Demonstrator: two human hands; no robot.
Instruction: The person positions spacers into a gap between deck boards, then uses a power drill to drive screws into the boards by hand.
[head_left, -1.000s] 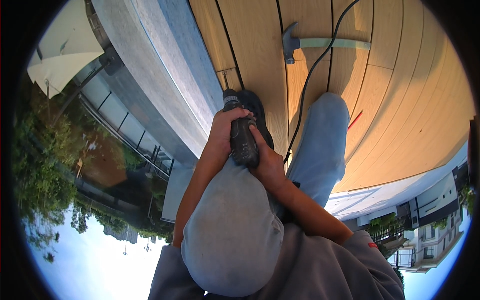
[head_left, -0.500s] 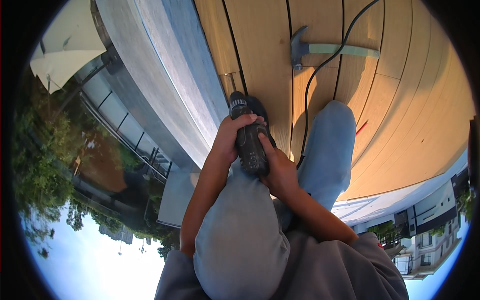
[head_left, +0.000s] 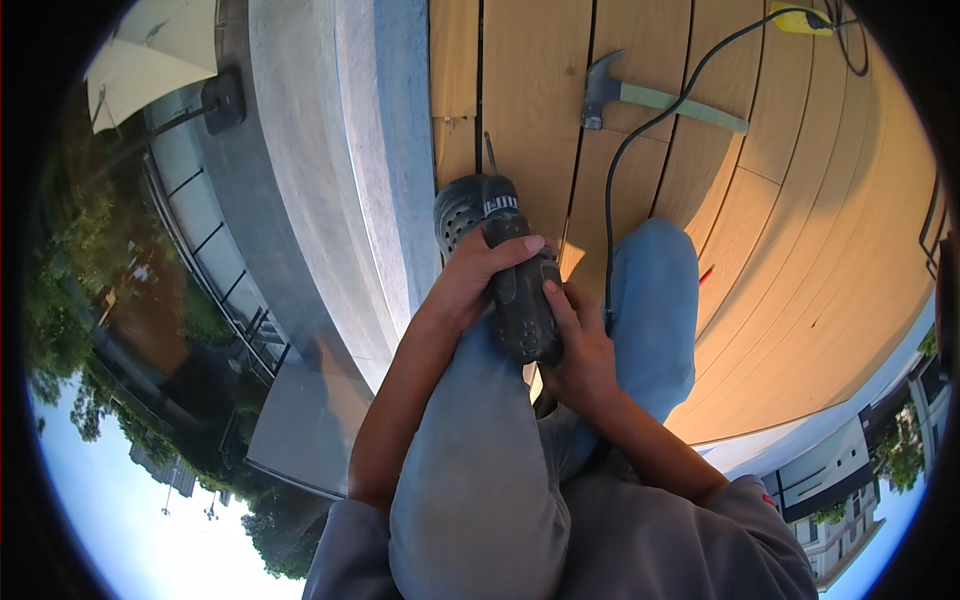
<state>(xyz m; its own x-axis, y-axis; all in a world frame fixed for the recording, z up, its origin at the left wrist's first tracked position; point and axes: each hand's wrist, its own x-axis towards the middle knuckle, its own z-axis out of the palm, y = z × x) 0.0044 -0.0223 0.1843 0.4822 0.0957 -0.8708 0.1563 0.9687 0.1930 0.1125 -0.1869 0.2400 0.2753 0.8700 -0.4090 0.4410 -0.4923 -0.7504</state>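
Both of my hands hold a dark, corded-looking power drill, its thin bit pointing away from me over the wooden decking. My left hand wraps the front of its body, thumb across the top. Around the rear and right side closes my right hand, and the grip below is hidden. The bit tip is beside a dark gap between boards, right of a small chipped spot at a board joint. Whether the tip touches wood I cannot tell.
A claw hammer with a pale green handle lies ahead, crossed by a black cable. The cable leads to a yellow object. My dark clog is by the grey ledge. A small red item lies right of my knee.
The drill has shifted right and its bit has come away from the chipped board joint. My view has turned, bringing the yellow object into sight and showing more of my clog.
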